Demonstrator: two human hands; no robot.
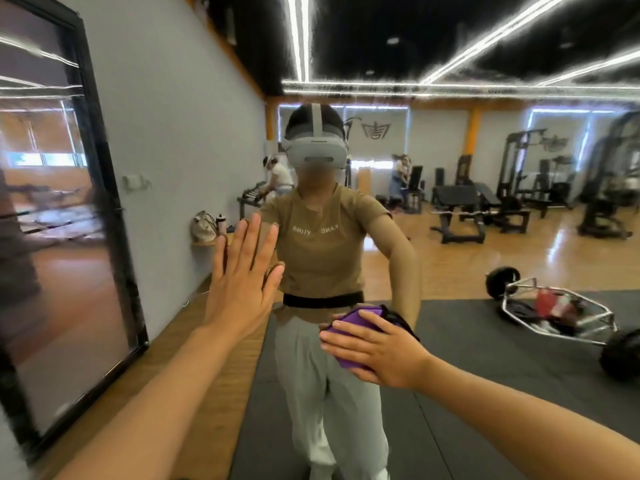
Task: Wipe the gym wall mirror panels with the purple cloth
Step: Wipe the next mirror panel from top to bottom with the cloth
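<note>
Against the mirror [450, 341], both hands worked at waist height.
The left hand [239, 282] lay flat on the glass, fingers straight, holding nothing; to its right the right hand [374, 348] pressed the purple cloth [353, 323] to the glass with fingers spread. Far left in the reflection, a bag [204, 226] sat beside a bottle [220, 224]; its contents could not be seen.

purple cloth [353, 327], black-framed mirror [104, 188]
</note>
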